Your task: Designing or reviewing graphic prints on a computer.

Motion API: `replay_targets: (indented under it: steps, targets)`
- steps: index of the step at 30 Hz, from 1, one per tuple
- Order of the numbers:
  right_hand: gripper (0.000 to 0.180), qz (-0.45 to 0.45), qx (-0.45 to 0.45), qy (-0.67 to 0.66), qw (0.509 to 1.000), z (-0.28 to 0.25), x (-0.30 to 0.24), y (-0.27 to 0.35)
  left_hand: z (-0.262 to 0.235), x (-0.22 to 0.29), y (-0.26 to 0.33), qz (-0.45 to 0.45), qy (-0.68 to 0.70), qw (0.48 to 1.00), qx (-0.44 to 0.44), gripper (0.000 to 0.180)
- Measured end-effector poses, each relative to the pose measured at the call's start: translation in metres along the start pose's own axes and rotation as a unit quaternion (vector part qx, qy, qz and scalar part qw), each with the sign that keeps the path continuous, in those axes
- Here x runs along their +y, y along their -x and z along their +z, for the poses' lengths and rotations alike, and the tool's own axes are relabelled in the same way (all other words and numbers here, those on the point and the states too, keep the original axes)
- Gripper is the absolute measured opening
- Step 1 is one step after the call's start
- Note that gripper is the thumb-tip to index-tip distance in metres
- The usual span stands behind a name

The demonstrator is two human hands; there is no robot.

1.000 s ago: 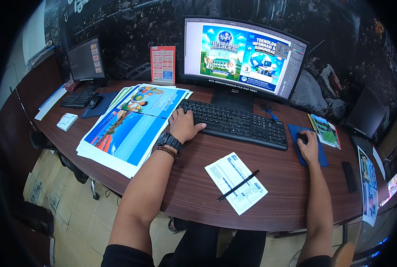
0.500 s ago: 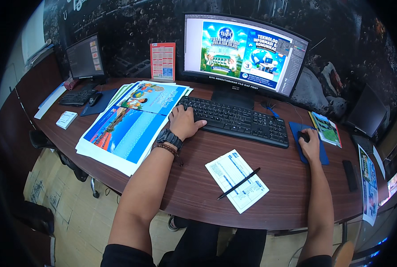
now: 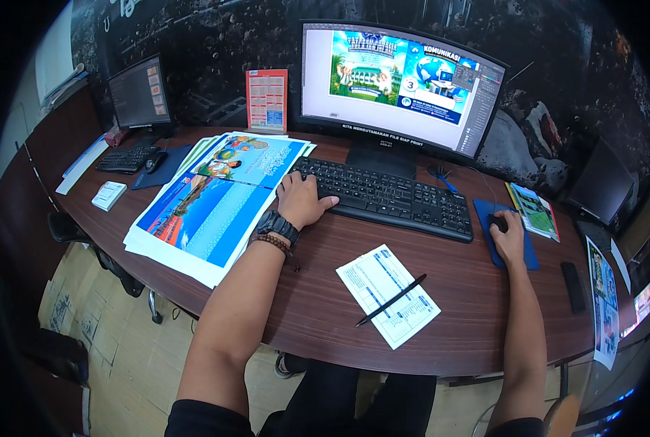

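My left hand (image 3: 304,202) rests on the left end of a black keyboard (image 3: 398,197), its fingers over the keys and the thumb stretched out to the right. A dark watch (image 3: 278,227) and a beaded bracelet sit on that wrist. Over to the right, my right hand (image 3: 511,239) is curled round a black computer mouse (image 3: 497,222), mostly covered by the fingers, on a blue mouse pad (image 3: 531,258). Behind the keyboard stands a large monitor (image 3: 374,120) showing a blue and green two-part cover design.
Printed colour sheets (image 3: 248,213) lie stacked left of the keyboard. In front are a paper form pad (image 3: 368,280) and a black pen (image 3: 392,299). A red desk calendar (image 3: 267,102) stands behind; a dark phone-like object (image 3: 572,287) and booklets (image 3: 534,211) are at right.
On the monitor, the cover design has shifted upward, leaving its top cut off and more white below. Both hands appear to be in the same places.
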State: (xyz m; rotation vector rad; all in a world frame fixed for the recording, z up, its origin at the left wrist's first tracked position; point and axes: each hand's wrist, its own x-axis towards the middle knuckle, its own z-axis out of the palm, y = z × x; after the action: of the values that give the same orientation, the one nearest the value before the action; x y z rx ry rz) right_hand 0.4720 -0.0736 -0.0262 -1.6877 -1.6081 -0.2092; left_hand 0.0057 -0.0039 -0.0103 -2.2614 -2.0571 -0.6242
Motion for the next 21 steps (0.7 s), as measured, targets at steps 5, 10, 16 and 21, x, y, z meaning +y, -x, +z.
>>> replay_targets:
  steps: [5,10,16,21]
  targets:
    - [0.030,-0.014,0.008,-0.005,1.000,0.0007,0.0017,0.0000,0.0040,-0.0039,-0.0029,-0.006,0.030,0.999,-0.018,0.072]
    - [0.029,-0.013,0.006,-0.012,1.000,0.0001,-0.0015,0.0002,0.0034,-0.0036,-0.0034,-0.007,0.029,0.999,-0.020,0.072]
    - [0.029,-0.016,0.008,-0.016,1.000,0.0015,0.0024,-0.0002,-0.0002,0.0003,-0.0004,-0.001,0.005,1.000,-0.006,0.073]
    - [0.029,-0.018,0.008,-0.014,1.000,0.0020,0.0035,-0.0006,-0.0011,-0.0002,0.0006,0.001,0.004,1.000,-0.001,0.072]
